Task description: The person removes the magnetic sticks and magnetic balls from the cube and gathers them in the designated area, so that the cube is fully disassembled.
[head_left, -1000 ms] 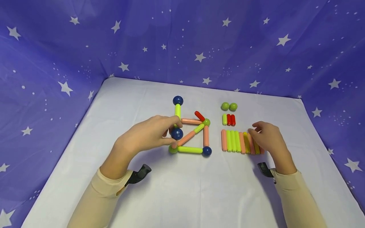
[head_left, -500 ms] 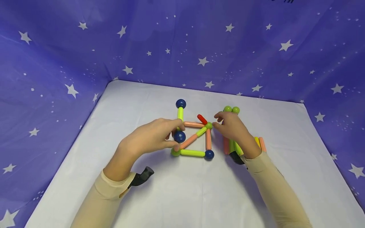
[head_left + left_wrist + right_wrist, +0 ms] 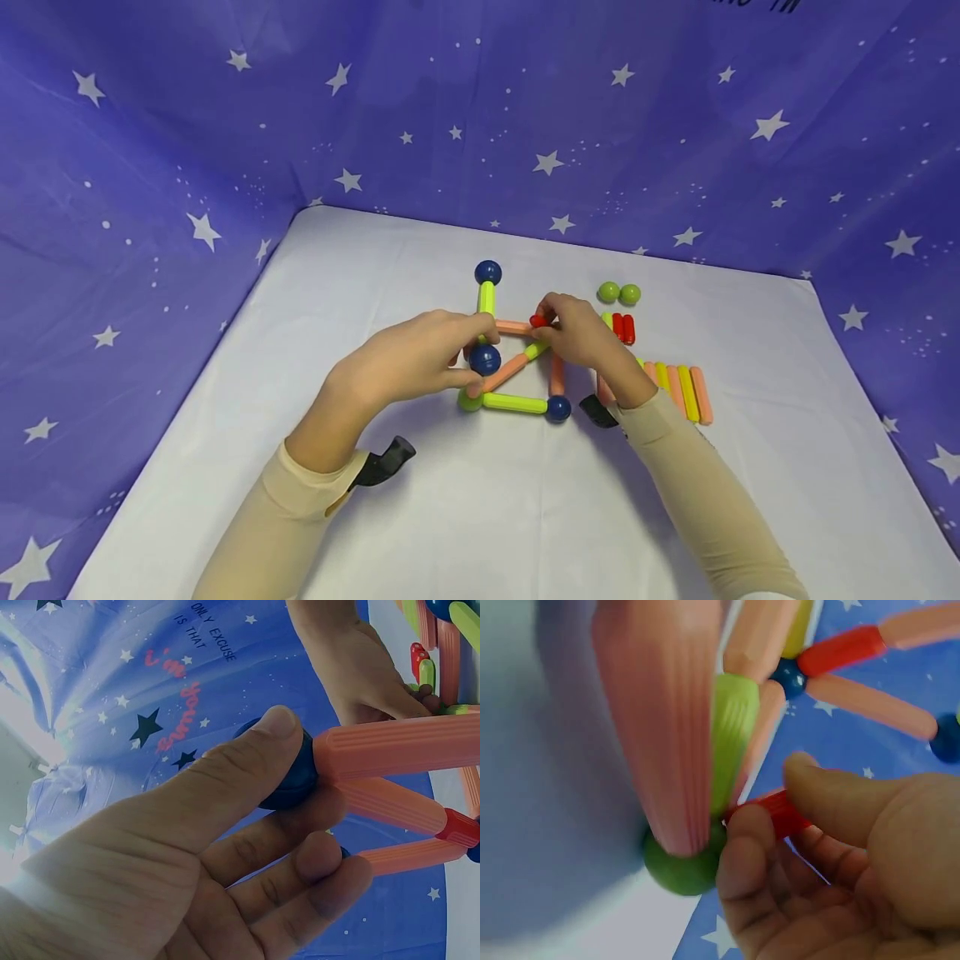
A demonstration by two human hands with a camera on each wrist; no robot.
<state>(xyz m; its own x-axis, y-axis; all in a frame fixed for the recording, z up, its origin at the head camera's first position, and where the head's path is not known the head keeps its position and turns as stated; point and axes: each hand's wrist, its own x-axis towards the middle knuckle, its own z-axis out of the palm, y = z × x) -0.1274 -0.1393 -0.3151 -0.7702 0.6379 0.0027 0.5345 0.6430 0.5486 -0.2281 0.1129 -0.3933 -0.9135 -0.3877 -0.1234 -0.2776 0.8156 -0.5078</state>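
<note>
Red and short, a rod [image 3: 538, 321] sits pinched between the thumb and fingers of the right hand [image 3: 581, 333], at the far right corner of a frame [image 3: 515, 403] of coloured rods and balls. In the right wrist view one end of it lies close by a green ball [image 3: 682, 877]; fingertips hide whether they touch. The left hand [image 3: 408, 358], at the frame's left side, grips a dark blue ball [image 3: 484, 360] between thumb and fingers. Another green ball [image 3: 469, 402] marks the near left corner, a blue corner ball [image 3: 558, 408] the near right, and a yellow-green rod [image 3: 487, 297] leads to a far blue ball [image 3: 488, 272]. To the right lie two small green balls [image 3: 609, 292], then nearer a short row [image 3: 618, 327] of red and yellow-green rods, then longer orange and yellow rods [image 3: 686, 392], partly behind the right forearm. All rest on a white-covered tabletop [image 3: 480, 517], with a starry purple-blue cloth [image 3: 420, 83] beyond.
</note>
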